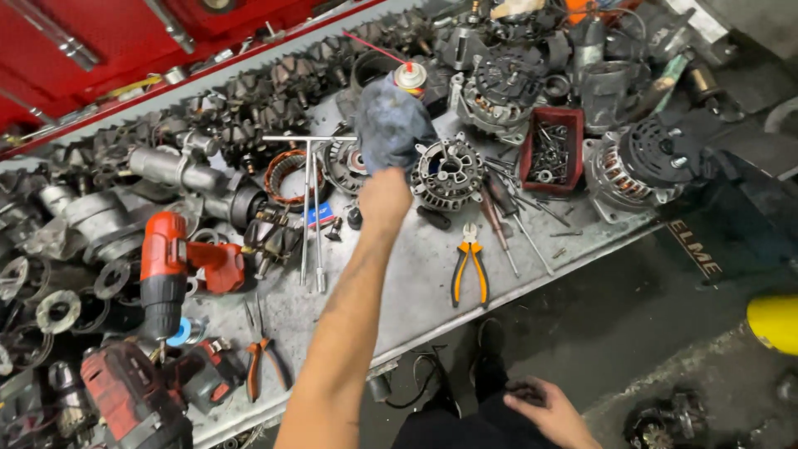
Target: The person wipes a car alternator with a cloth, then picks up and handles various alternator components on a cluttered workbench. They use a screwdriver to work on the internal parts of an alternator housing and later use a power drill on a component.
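My left hand [384, 195] reaches out over the metal workbench [416, 283] and is shut on a dark blue rag [391, 120]. The rag hangs bunched just in front of a spray can [410, 76] with a red straw, and just left of a round alternator housing [447, 172]. My right hand [544, 407] stays low by my dark trousers, below the bench edge. Its fingers are curled, and whether it holds anything is unclear.
Orange-handled pliers [470, 266], screwdrivers [499, 220] and a T-handle wrench [312, 208] lie on the bench. A red cordless drill [170, 266], a second pair of pliers [262, 353], a red bin of bolts [551, 150] and several alternators [644, 166] crowd it.
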